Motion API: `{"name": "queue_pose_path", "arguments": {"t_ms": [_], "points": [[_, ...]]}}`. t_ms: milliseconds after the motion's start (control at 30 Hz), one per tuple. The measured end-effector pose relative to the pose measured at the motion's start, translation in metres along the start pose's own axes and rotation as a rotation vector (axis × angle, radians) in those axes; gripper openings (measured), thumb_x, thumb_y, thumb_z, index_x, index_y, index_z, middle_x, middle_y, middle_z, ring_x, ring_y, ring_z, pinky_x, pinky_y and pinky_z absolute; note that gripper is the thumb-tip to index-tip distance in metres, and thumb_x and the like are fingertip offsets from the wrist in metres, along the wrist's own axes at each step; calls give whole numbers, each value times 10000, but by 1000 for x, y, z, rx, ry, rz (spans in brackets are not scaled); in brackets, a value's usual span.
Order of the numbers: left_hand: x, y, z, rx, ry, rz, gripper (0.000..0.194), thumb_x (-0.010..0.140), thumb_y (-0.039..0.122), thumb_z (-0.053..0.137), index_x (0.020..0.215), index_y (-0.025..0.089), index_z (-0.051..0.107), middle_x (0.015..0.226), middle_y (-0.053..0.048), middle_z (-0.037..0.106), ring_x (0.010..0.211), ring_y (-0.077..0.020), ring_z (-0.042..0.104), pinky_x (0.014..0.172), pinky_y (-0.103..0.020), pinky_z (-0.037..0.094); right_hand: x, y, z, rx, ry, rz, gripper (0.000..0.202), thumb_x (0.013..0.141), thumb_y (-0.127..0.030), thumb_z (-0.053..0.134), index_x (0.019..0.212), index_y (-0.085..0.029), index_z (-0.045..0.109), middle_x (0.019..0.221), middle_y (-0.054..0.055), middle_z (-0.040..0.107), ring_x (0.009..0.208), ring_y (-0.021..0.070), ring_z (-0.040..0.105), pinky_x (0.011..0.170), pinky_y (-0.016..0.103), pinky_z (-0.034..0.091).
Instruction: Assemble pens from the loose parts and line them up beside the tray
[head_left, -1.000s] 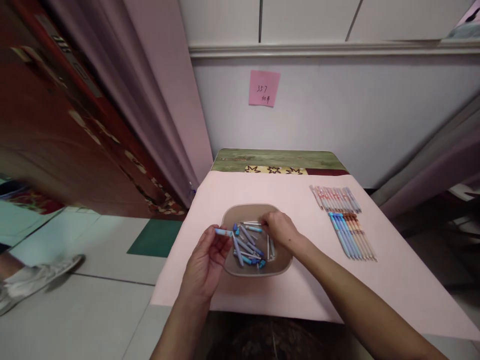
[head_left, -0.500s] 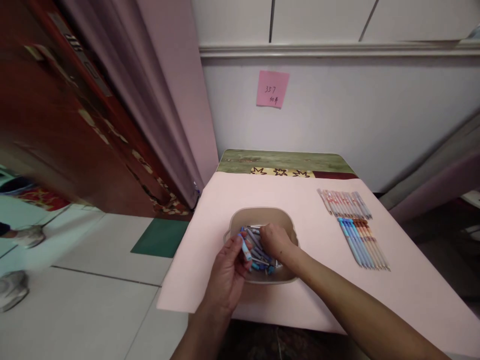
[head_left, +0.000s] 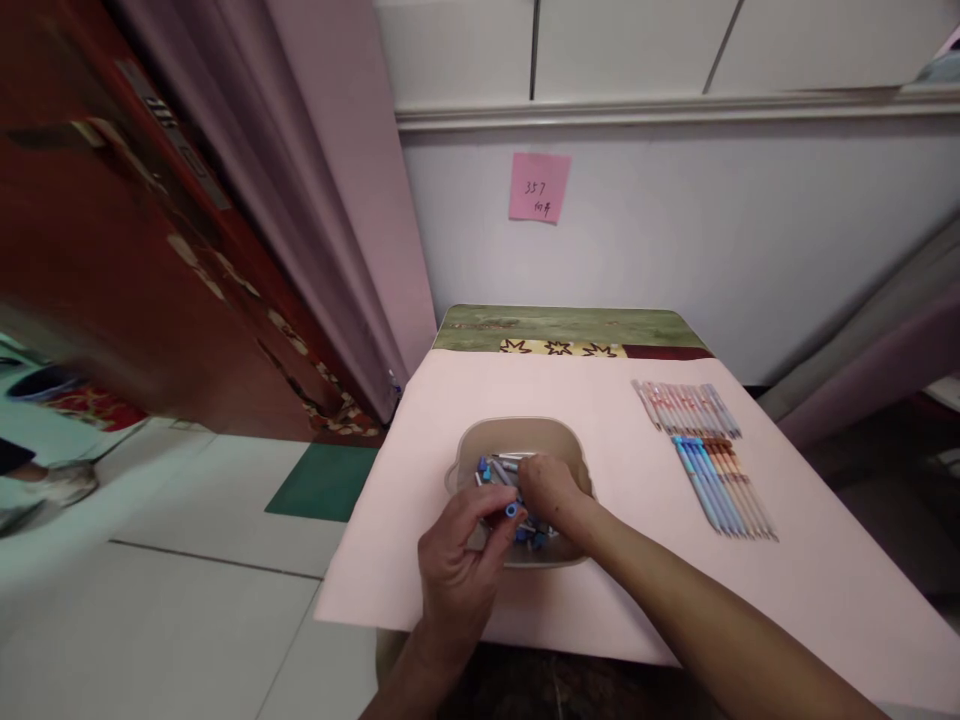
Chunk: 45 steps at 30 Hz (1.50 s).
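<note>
My left hand [head_left: 459,560] pinches a light blue pen barrel [head_left: 511,510] between thumb and fingers over the near left part of a beige plastic basin [head_left: 574,440]. The barrel's round open end faces me. In the basin lies a jumble of blue and grey pen parts [head_left: 501,472] and thin white pieces. My right hand [head_left: 551,490] reaches down into the basin's right side with its fingers bent among the parts. Its fingertips are hidden, so what it grips cannot be made out.
At the table's right lie two rows of pens, a pale pink and grey row [head_left: 686,408] behind a blue and brown row [head_left: 724,488]. Pale pink paper [head_left: 600,395] covers the table [head_left: 645,323]. A pink note [head_left: 539,188] is on the wall. A person's shoe [head_left: 71,483] shows at left.
My left hand has turned the blue barrel from lying slantwise to pointing its open end at me, and moved slightly right. My right hand stays in the basin. At left, the person's feet have shifted.
</note>
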<state>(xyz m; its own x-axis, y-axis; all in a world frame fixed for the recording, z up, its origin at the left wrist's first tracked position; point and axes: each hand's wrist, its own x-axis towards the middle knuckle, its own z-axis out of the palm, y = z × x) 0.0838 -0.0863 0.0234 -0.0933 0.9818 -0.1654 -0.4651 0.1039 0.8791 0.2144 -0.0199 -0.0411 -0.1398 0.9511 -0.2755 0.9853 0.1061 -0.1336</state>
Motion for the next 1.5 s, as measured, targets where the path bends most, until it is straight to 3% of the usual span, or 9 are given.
{"name": "queue_pose_path", "arguments": {"t_ms": [200,300,400,567,667,833,1100,1300,1500], "points": [[9,-8,-4,153,-35,123,214,618,64,778,796,165,717,780,-36,714,669,-120,634,644,-168,518,-1,5,6,42,63,13,251,835,-152,518,1025,-74,663,980,212,699,924,286,674,756,328,514],[18,-11,-7,-54,-4,-53,156,714,185,739,850,146,672,776,-45,706,576,-103,609,543,-186,520,-8,9,-1,50,112,56,228,816,-153,513,973,-95,667,946,190,708,883,294,680,725,335,506],[24,-16,-7,-232,35,-294,110,778,188,684,850,114,648,760,-59,693,561,-95,613,505,-176,521,-28,16,-15,95,191,84,197,835,-224,508,934,-132,652,883,144,716,831,275,684,697,324,495],[25,-32,-1,-372,59,-574,101,869,133,560,887,67,634,676,-49,656,505,-69,588,463,-144,505,-81,18,-33,758,447,-95,127,883,-255,507,872,-200,621,690,-1,684,617,139,647,588,219,482],[27,-41,6,-426,13,-652,113,883,137,540,888,68,629,680,-51,654,500,-66,585,459,-142,504,-101,15,-35,969,560,-183,132,875,-258,543,926,-211,655,819,17,715,704,138,668,631,220,518],[24,-48,11,-411,16,-641,87,864,140,572,884,73,624,679,-49,647,510,-68,580,457,-147,492,-105,16,-34,858,666,-190,174,838,-171,564,950,-226,685,861,19,725,749,143,677,671,230,524],[13,-47,16,-271,5,-395,221,682,203,774,822,110,630,666,-14,651,512,-65,560,462,-147,481,-108,17,-33,752,571,-146,102,802,-168,611,837,-231,684,752,-14,710,666,130,667,602,210,480],[10,-48,20,-268,-18,-496,215,679,215,777,807,102,647,657,-18,651,484,-57,541,438,-142,456,-106,23,-35,1108,389,-72,43,795,-201,630,835,-211,616,710,-23,697,645,125,662,601,208,501],[9,-52,18,-309,21,-597,117,781,184,685,840,89,650,666,-37,650,480,-69,553,410,-150,439,-91,28,-27,1402,229,-43,277,657,-338,775,793,-170,603,615,-34,615,574,107,578,525,198,445]]}}
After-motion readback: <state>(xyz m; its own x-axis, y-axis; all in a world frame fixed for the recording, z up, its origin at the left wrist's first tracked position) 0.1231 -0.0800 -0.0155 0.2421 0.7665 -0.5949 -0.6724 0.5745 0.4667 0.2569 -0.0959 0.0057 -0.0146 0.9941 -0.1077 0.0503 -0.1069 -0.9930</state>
